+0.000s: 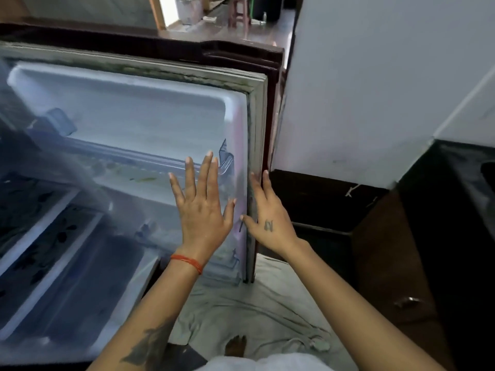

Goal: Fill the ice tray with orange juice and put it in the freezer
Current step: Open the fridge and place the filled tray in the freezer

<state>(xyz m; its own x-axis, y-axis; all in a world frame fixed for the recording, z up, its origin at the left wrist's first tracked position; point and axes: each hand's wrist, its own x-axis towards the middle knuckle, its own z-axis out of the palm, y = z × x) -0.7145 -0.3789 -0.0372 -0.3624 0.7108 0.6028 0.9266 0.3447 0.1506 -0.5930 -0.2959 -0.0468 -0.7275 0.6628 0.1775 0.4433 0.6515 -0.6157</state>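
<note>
The fridge door (139,121) stands open in front of me, its white inner liner and shelves facing up at me. My left hand (202,207) is spread flat with straight fingers against the inner side of the door near its right edge. My right hand (267,218) rests on the door's outer edge and grey gasket (253,162), with fingers mostly straight. The fridge interior (53,250) with its shelves shows at the lower left. No ice tray or orange juice is in view.
A white wall (375,89) rises right of the door. A dark counter and cabinet (401,236) stand to the right. A pale cloth (254,303) covers the floor under my arms. A room with a stool (238,12) lies beyond the maroon fridge top.
</note>
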